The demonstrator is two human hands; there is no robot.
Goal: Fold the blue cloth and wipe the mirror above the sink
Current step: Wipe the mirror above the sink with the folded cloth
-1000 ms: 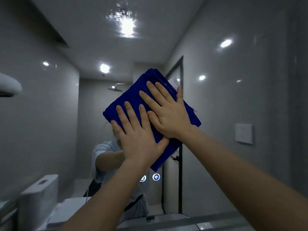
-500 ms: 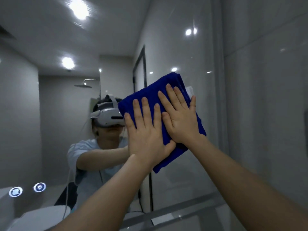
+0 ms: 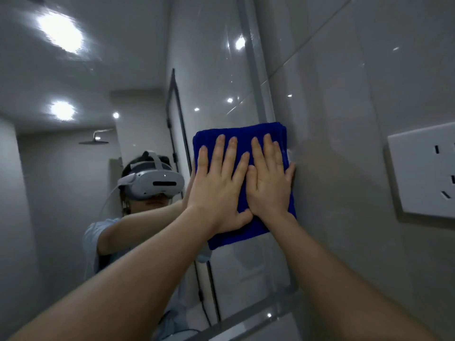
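Fingers (image 3: 220, 156) straight, slightly spread, left hand (image 3: 216, 190) and right hand (image 3: 268, 188) press the folded blue cloth (image 3: 236, 236) flat on the mirror (image 3: 209, 70); its right side meets the mirror's right edge. Open glass lies leftward.

Arms outstretched, left hand (image 3: 216, 193) and right hand (image 3: 268, 189) flat side by side, fingers (image 3: 231, 153) straight, perhaps overlapping

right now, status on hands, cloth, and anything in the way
Left hand, right hand flat on cloth. Cloth folded, pressed to mirror at its right edge. Socket on wall beyond, untouched.
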